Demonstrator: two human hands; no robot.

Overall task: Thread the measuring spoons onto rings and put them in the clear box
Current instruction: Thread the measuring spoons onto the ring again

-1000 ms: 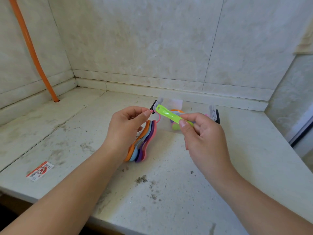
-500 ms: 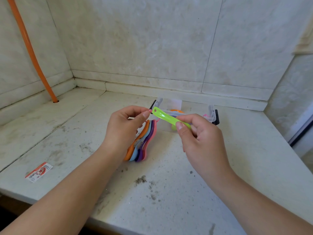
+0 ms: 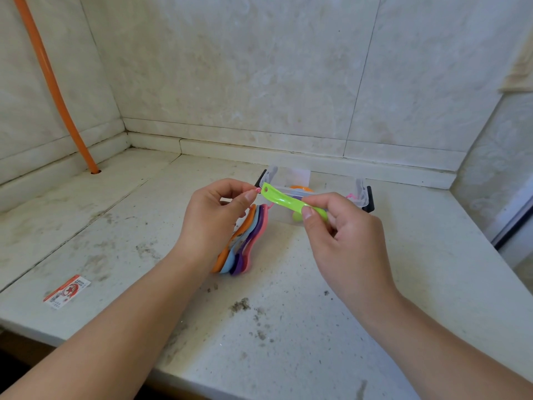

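My right hand [image 3: 340, 229] pinches a green measuring spoon [image 3: 284, 197] by its handle, the holed end pointing left. My left hand [image 3: 215, 217] pinches a thin pink ring [image 3: 256, 191], whose tip touches the hole of the green spoon. Several spoons [image 3: 243, 241], orange, blue, purple and pink, hang from that ring below my left hand. Behind both hands stands the clear box [image 3: 360, 192] with black latches; an orange spoon and a bit of pink ring show inside it.
The worn white counter [image 3: 288, 327] meets tiled walls at the back and both sides. An orange pipe [image 3: 54, 90] rises from the counter's back left corner. A small red-and-white label [image 3: 67, 291] lies near the front left edge. Dirt specks dot the middle.
My right hand has brought the green spoon to the left, so its holed end now meets the pink ring held in my left hand. The hanging spoons stayed in place.
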